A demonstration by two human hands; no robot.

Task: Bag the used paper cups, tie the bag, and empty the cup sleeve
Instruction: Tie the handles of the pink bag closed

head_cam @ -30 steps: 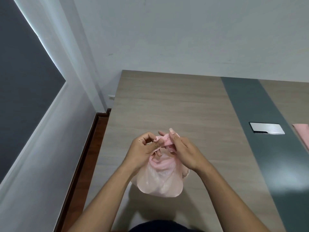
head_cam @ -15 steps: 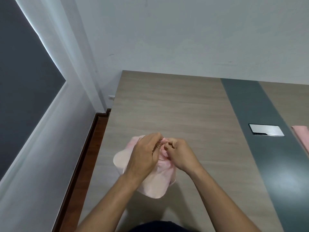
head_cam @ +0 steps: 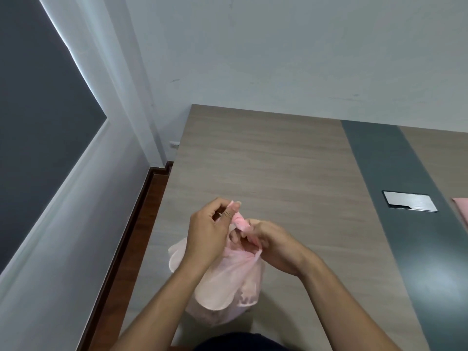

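Pink plastic bag [head_cam: 222, 285] sits on the wood-grain counter [head_cam: 266, 160] near its front edge, bulging, with pale rounded cup shapes showing through the thin film. Its neck is gathered into twisted strips at the top. The left hand [head_cam: 206, 236] pinches one strip between thumb and fingers, its grip clenched on the bag's plastic and raised a little above the knot area. The right hand [head_cam: 273, 245] is curled tight just beside it, its grip closed on the other strip low at the neck. Both forearms reach in from the bottom of the view. A dark grey band [head_cam: 405, 198] runs along the counter to the right, with a silver rectangular plate [head_cam: 410, 201] set in it, and a pink item [head_cam: 462, 207] lies at the far right edge.
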